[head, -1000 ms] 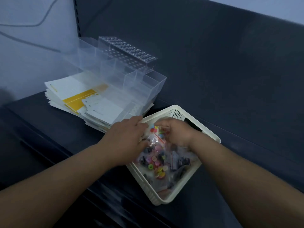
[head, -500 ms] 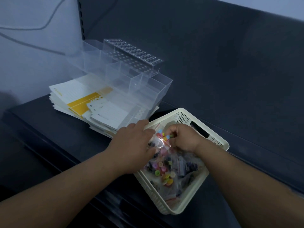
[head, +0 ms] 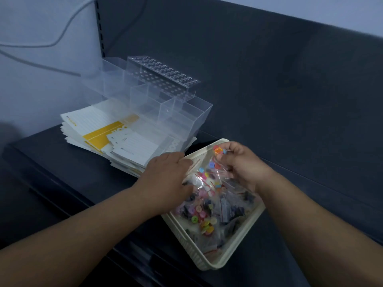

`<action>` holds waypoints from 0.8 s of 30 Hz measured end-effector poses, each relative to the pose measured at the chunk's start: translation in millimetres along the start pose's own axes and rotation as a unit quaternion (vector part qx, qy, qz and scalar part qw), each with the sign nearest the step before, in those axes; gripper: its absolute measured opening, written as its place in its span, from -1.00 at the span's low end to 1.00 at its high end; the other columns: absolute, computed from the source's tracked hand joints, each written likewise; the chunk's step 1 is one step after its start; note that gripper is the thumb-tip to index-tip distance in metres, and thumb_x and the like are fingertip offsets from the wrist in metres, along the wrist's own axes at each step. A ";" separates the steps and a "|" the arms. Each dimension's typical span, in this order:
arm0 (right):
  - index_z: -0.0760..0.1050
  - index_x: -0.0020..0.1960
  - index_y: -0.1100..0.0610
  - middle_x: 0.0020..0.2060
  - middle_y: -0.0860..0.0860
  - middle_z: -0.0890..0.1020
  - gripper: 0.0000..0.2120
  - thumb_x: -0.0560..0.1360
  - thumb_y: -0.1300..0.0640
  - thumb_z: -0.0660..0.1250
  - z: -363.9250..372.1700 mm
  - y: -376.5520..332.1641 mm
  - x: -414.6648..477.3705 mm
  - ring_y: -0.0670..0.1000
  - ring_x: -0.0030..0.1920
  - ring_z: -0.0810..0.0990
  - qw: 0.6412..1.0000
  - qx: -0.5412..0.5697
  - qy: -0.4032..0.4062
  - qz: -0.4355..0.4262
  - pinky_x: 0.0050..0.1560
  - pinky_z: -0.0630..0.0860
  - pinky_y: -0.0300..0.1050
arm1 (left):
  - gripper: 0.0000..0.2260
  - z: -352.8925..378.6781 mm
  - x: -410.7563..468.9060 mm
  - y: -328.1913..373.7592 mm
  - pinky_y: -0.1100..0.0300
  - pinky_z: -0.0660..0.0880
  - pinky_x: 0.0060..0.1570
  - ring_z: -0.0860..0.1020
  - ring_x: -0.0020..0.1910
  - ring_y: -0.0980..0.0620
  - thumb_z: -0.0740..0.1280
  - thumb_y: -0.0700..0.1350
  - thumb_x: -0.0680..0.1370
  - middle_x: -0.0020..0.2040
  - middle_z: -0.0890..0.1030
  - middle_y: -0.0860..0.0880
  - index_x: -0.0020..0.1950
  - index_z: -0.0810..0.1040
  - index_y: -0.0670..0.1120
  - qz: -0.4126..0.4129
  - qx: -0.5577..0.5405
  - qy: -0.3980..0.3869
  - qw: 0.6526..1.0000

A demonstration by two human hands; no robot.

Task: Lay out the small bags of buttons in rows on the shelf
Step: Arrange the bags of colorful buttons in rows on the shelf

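Starting at far left: pale wall [head: 31,90] crossed by a looping white cable [head: 62,37], then a slotted shelf upright [head: 99,19] at the edge of the dark back panel [head: 279,79]. Below, on the dark shelf [head: 62,166], a slumped stack of notepads [head: 89,123] with white and yellow covers, fanned toward the front. Standing on top of that stack, slightly tilted, a clear acrylic organiser [head: 165,100] with open boxes and a perforated upper tier. Crowding the left end of the shelf, both of these, with the stack's right corner near the cream basket [head: 238,251].

Next, the left hand [head: 165,179], palm down, reaching over the basket's left rim, fingers stretched onto the clear plastic inside; impossible to tell whether pinching a bag or only resting there. Sitting askew on the shelf, the basket, one corner turned toward the back panel and the opposite corner close to the front edge. Inside, a loose heap of small bags of buttons [head: 205,216], some bright and mixed, some dark, overlapping so much that single bags are hard to separate.

Over the far end of the basket, the right hand [head: 244,166], fingers curled, pinching one bag of coloured buttons [head: 215,162] near its top, raised above the heap, clear plastic hanging down toward the other bags.
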State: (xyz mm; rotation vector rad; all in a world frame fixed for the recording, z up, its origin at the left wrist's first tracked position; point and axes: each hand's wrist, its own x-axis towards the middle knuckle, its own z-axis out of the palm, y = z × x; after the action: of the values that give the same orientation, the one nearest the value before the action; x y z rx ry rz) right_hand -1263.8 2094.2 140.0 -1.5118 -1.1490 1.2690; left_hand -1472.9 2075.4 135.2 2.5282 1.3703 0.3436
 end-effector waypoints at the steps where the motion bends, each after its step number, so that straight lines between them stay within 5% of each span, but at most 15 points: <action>1: 0.54 -0.04 0.10 -0.20 0.07 0.65 -0.85 0.53 0.32 0.28 -1.5 -1.2 -1.4 -0.02 -0.21 0.64 0.999 0.035 -0.009 0.010 0.05 0.58 0.06 | -0.46 -1.8 1.7 2.6 0.15 0.13 0.36 0.22 0.40 0.03 0.25 0.14 0.52 0.44 0.26 0.03 0.46 0.26 0.03 0.000 -0.010 0.014 1.000; 7: 0.52 0.01 0.21 -0.10 0.21 0.58 -0.87 0.51 0.35 0.26 -9.3 -8.0 -18.0 0.11 -0.11 0.55 0.985 0.165 -0.053 0.016 -0.11 0.65 0.00 | -0.61 -12.4 12.9 24.9 0.15 0.34 0.18 0.41 0.24 0.02 0.30 0.05 0.53 0.29 0.46 0.01 0.34 0.39 -0.01 -0.022 -0.120 0.050 0.991; 12: 0.42 0.23 0.33 0.03 0.28 0.58 -0.74 0.55 0.33 0.20 -14.8 -10.5 -32.6 0.21 0.01 0.58 0.976 0.202 -0.077 0.028 -0.02 0.61 0.05 | -0.56 -9.0 22.2 34.7 0.08 0.50 0.11 0.51 0.14 0.07 0.33 0.03 0.53 0.26 0.50 0.06 0.39 0.36 0.04 -0.070 -0.272 0.014 0.960; 17: 0.50 -0.05 0.24 -0.21 0.14 0.64 -0.86 0.56 0.33 0.16 -16.6 -13.3 -48.6 -0.02 -0.36 0.64 0.970 0.216 -0.095 0.056 -0.36 0.59 -0.18 | -0.66 -5.2 31.9 49.2 0.10 0.51 -0.19 0.55 -0.21 0.04 0.36 -0.02 0.52 -0.07 0.56 -0.01 0.27 0.46 -0.02 -0.105 -0.400 -0.008 0.910; 21: 0.45 -0.03 0.27 -0.19 0.19 0.63 -0.90 0.55 0.36 0.16 -22.5 -11.3 -59.6 0.04 -0.29 0.64 0.965 0.232 -0.103 0.059 0.12 0.56 0.14 | -0.88 -2.6 35.7 60.2 0.06 0.53 -0.24 0.52 -0.38 0.05 0.42 -0.14 0.46 -0.29 0.55 -0.02 -0.02 0.56 -0.04 -0.108 -0.421 -0.019 0.901; 24: 0.46 -0.03 0.20 -0.16 0.15 0.67 -0.94 0.54 0.32 0.24 -31.9 -6.8 -68.9 0.07 -0.20 0.67 0.976 0.199 -0.065 0.050 -0.01 0.61 0.00 | -0.91 -2.8 36.3 68.4 0.15 0.48 -0.30 0.51 -0.41 0.03 0.38 -0.25 0.47 -0.34 0.53 -0.03 -0.12 0.55 -0.07 -0.107 -0.429 -0.017 0.897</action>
State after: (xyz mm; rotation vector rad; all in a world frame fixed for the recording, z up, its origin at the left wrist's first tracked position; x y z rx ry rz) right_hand -1238.1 2027.7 166.9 -1.2124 -0.8401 1.5791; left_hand -1400.9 2070.1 163.2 1.6346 1.1137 0.6746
